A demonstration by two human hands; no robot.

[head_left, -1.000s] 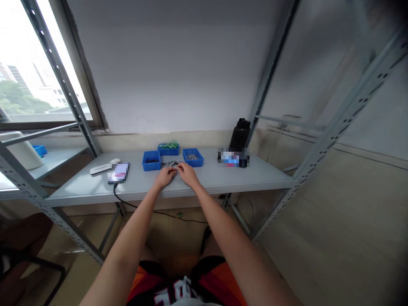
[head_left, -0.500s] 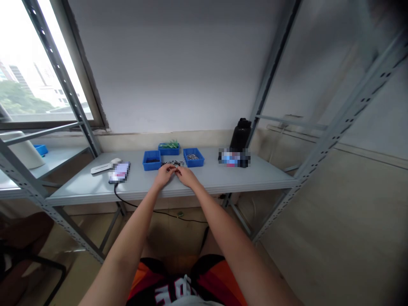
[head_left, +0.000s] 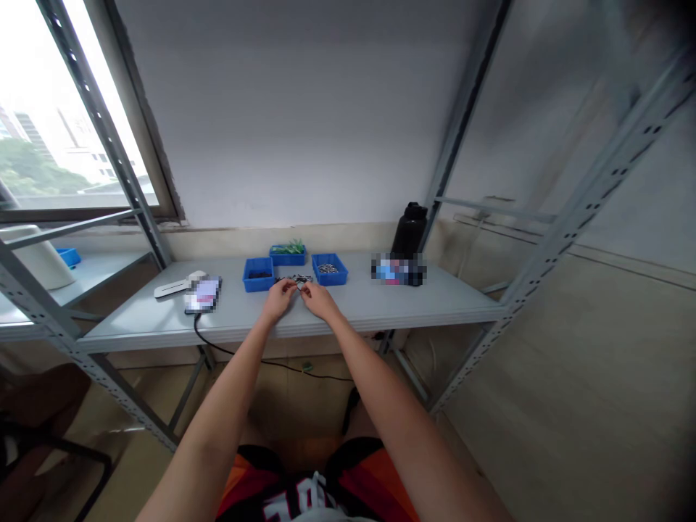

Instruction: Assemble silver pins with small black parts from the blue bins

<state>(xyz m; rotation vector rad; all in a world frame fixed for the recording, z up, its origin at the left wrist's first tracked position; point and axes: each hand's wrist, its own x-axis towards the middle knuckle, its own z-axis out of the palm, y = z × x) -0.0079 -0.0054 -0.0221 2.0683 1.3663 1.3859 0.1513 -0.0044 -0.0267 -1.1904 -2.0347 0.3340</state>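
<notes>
Over a grey desk [head_left: 380, 303], a person's left hand [head_left: 278, 299] and right hand [head_left: 320, 300] are almost meeting, their fingers bending around a small piece [head_left: 299, 289], its long axis too tiny to read; which fingers are gripping it, the view cannot tell. A loose pile [head_left: 302, 278] of small parts is lying just beyond both hands, running left to right between the left blue bin [head_left: 259, 286] and right blue bin [head_left: 333, 280], neither hand clearly sitting nearer

The table [head_left: 375, 308] holds three blue trays [head_left: 330, 278] and small parts [head_left: 304, 278]. A phone [head_left: 203, 296] lies nearer the left edge, a bottle [head_left: 409, 233] the right.
</notes>
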